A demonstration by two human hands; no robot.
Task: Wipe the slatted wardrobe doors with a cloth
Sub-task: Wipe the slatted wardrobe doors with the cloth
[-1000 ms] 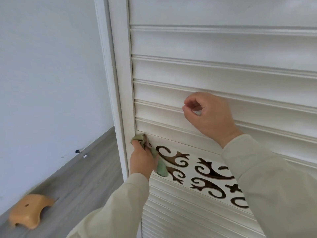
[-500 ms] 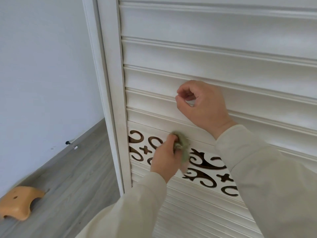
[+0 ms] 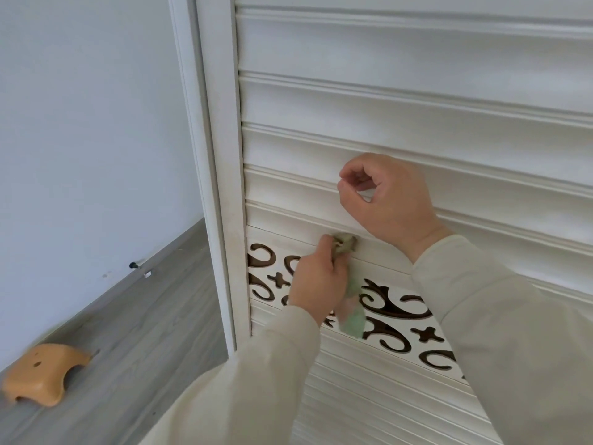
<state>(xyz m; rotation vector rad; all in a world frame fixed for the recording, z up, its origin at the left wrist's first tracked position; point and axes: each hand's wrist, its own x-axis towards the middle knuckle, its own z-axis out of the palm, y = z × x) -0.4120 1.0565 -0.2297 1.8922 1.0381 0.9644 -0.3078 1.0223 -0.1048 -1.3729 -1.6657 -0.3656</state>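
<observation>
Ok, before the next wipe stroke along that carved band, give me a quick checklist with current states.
1. Green cloth gripped in left hand: ok.
2. Cloth touching the wardrobe door at the top edge of the scrollwork panel: ok.
3. Right hand out of the stroke path: not ok, it rests on the slat just above the cloth.
4. Panel to the right wiped: cannot tell.
5. Orange stool away from the door: ok.

A crumpled pale-green cloth (image 3: 348, 248) is pressed against the white slatted wardrobe door (image 3: 401, 101) at the top edge of its brown scroll-cut band, one end hanging down.
</observation>
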